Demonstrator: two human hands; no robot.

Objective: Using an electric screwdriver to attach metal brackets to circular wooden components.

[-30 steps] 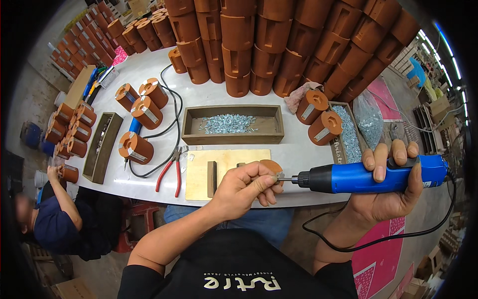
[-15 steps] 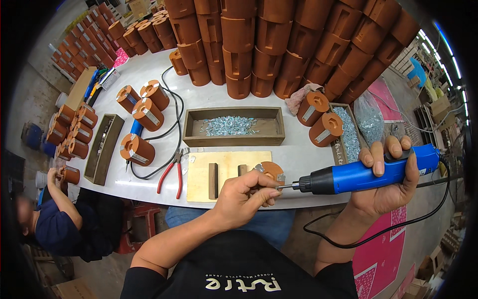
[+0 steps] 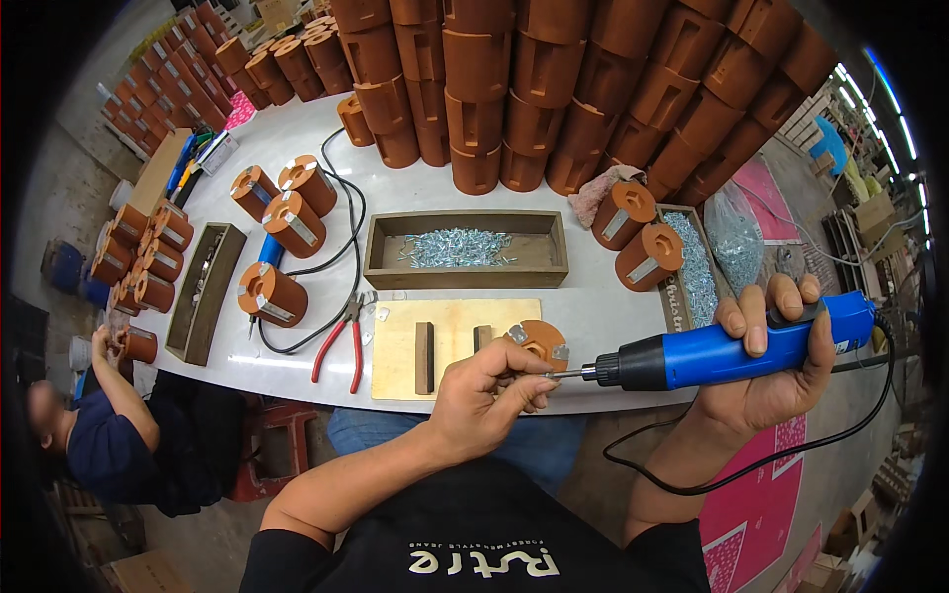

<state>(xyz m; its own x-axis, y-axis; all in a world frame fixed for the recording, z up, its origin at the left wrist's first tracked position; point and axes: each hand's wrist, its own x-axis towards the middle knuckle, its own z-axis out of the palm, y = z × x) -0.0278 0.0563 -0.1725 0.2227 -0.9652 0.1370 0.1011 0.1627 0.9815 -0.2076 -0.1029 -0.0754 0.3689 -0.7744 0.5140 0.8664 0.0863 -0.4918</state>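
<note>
In the head view, the right hand [image 3: 746,403] is wrapped around the blue driver [image 3: 712,356], well right of the board [image 3: 455,336]. The left hand [image 3: 479,403], at the board's near right corner, pinches at the tip of the bit [image 3: 575,374]; whether a screw sits there is too small to tell. Over the last second the driver's rear end has risen a little and the cylinder [image 3: 539,338], at the board's right edge, has come into fuller view. The bit still ends at the fingertips, so work seems to remain there, not on the cylinder. Pliers [image 3: 356,356] lie left of the board.
</note>
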